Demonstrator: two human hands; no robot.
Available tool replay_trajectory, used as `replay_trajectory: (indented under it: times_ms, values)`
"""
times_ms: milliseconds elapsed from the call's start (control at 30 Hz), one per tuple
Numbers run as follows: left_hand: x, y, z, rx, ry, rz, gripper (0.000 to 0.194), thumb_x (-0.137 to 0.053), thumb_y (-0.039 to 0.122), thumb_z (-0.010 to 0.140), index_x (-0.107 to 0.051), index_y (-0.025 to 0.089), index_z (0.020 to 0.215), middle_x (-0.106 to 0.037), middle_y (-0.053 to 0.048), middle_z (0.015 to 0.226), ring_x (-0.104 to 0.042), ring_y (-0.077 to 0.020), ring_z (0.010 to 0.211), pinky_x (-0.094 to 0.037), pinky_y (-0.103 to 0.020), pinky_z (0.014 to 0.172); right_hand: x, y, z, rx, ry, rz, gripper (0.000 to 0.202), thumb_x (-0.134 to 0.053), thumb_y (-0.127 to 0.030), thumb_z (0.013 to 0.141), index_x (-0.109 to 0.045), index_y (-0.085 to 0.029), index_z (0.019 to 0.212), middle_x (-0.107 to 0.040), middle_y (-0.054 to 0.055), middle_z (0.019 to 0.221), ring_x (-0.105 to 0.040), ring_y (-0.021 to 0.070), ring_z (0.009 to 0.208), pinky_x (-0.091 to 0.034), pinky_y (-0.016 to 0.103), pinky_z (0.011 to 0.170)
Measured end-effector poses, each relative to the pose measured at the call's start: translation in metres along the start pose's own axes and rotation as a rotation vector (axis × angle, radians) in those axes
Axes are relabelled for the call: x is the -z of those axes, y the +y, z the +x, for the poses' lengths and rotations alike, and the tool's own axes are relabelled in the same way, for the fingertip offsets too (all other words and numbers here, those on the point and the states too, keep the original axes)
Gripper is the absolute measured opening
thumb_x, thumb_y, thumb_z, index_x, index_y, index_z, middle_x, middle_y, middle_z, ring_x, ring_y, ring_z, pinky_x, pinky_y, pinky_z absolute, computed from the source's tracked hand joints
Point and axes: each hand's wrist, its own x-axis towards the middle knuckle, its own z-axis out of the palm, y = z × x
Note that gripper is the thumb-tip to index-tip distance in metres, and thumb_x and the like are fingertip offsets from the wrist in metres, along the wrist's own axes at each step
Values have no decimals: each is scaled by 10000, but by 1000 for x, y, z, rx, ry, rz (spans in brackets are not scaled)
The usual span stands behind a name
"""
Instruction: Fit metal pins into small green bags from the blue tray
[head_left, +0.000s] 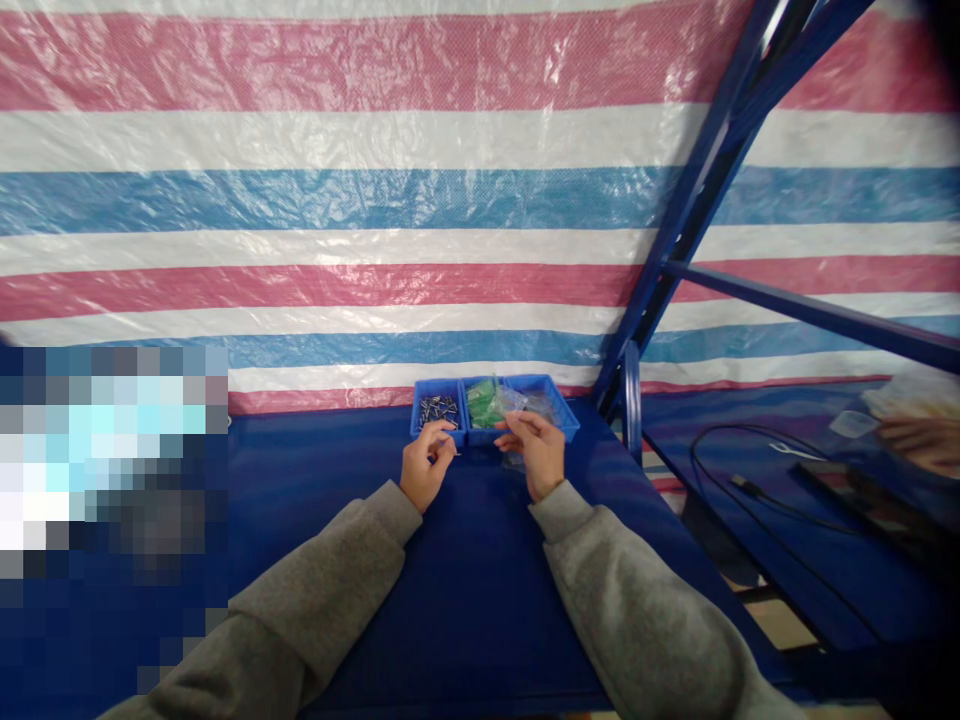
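Over the front of a blue bin (415,400) of small metal screws (439,408), my left hand (426,468) is closed in a pinch. Something thin shows at its fingertips, too small to name. My right hand (538,452) is closed in front of the neighbouring bins, its fingertips at a small clear plastic bag (513,461) that hangs below them. Green packets (481,402) lie in the middle bin, with clear plastic (510,400) over their right side. The right-hand blue bin (566,418) holds more clear plastic bags, partly hidden by my right hand.
The bins stand at the far edge of a blue table (472,600), before a striped plastic sheet (375,200). A blue metal frame (697,200) rises at the right. Beyond it, another table carries a black cable (750,490) and another person's hand (922,440). The left side is pixelated.
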Motion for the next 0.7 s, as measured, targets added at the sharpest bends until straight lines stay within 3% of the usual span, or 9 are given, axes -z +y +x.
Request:
replay_trajectory:
  times_ms: [233, 433, 567, 633, 700]
  values:
    - [0, -3, 0, -19, -4, -9, 210, -496, 276, 849, -525, 166, 1026, -599, 17, 674, -486, -58, 457, -408, -173, 491, 0, -1, 0, -18, 20, 23, 337, -745, -357, 608, -596, -128, 806, -697, 54, 688, -631, 144, 465, -502, 221, 413]
    - [0, -5, 0, -16, -10, -17, 208, -498, 275, 848, -527, 169, 1025, -595, 16, 677, -484, -57, 460, -406, -170, 486, 6, -5, 7, -58, 153, 101, 317, -750, -277, 577, -591, -123, 804, -698, 51, 698, -631, 143, 467, -502, 216, 414]
    - [-1, -6, -1, -8, -13, -14, 200, -500, 271, 849, -525, 170, 1019, -589, 19, 670, -483, -59, 467, -408, -172, 493, 10, -5, 10, -57, 225, 160, 357, -733, -239, 576, -570, -134, 876, -697, 61, 787, -669, 168, 573, -545, 249, 505]
    - [0, -5, -1, -6, -14, -12, 198, -501, 275, 848, -526, 171, 1015, -589, 20, 672, -481, -59, 463, -407, -173, 491, 12, -6, 12, -54, 242, 103, 381, -707, -254, 597, -560, -147, 932, -689, 60, 838, -677, 183, 610, -549, 275, 525]
    - [0, -5, -1, -5, -10, -10, 197, -500, 281, 849, -529, 171, 1009, -591, 20, 672, -484, -60, 462, -409, -175, 494, 15, -8, 15, -31, 230, -100, 342, -665, -290, 630, -578, -150, 929, -681, 52, 812, -663, 184, 571, -530, 285, 495]
